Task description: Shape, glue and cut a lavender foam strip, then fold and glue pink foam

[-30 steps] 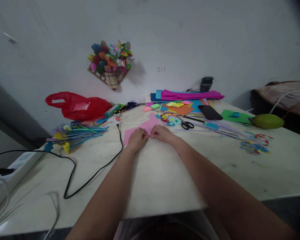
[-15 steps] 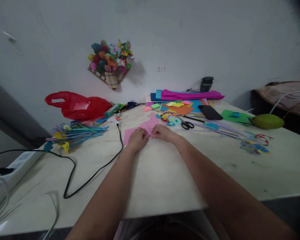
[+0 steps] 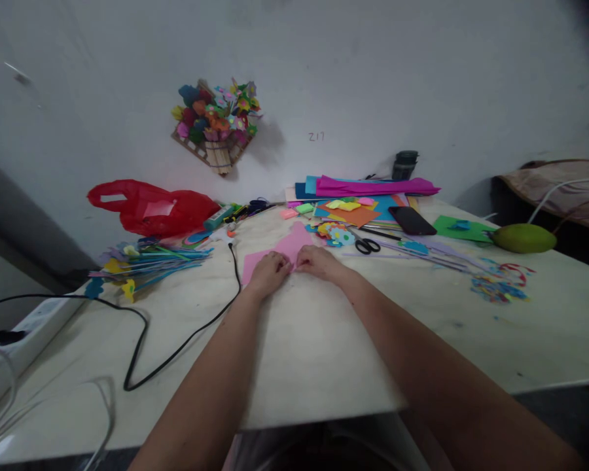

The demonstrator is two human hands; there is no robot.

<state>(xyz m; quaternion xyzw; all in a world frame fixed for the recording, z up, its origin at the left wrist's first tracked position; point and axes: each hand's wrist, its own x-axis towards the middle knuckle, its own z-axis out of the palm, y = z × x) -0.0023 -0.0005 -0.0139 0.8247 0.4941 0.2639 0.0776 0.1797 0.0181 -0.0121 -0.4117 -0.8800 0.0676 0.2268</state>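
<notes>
A pink sheet lies on the pale table in the middle, its upper part rising to a narrow end beyond my hands. My left hand rests on the sheet, fingers curled and pinched at its near edge. Close beside it, my right hand pinches the same sheet from the right. The fingertips of both hands nearly meet, and the bit of pink between them is too small to make out. Black-handled scissors and paper flowers lie just right of my right hand.
On the left are a red bag, stemmed flowers, a glue gun with its black cable and a power strip. Coloured sheets, a phone, a green fruit and scraps lie at the right.
The top of the pink sheet has shifted slightly left and looks more rounded. Both hands stay pinched close together, with only slight finger movement.
</notes>
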